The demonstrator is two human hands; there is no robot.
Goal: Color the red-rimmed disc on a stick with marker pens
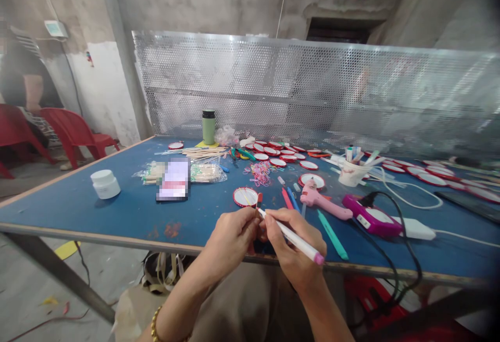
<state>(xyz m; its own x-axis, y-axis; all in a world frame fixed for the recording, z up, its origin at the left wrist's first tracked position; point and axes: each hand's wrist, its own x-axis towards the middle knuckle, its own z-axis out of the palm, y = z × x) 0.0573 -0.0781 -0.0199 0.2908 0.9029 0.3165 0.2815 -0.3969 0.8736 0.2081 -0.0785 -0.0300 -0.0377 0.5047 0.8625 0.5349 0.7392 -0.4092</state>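
Observation:
My right hand (pixel 294 248) is closed round a white marker pen (pixel 292 237) with a pink end, its tip pointing up-left toward my left hand. My left hand (pixel 230 238) is pinched shut on a small red-tipped piece (pixel 259 199) that the marker tip meets; I cannot make out what it is. Both hands hover at the near edge of the blue table (pixel 128 212). Just beyond them lies a red-rimmed white disc (pixel 246 197).
On the table lie a pink glue gun (pixel 321 201), a magenta device (pixel 373 217) with black cable, a white cup of pens (pixel 350 170), several red-rimmed discs (pixel 281 155), wooden sticks (pixel 203 171), a white jar (pixel 105 184) and a green flask (pixel 208 127). A perforated metal screen (pixel 312 87) stands behind; red chairs (pixel 74 134) left.

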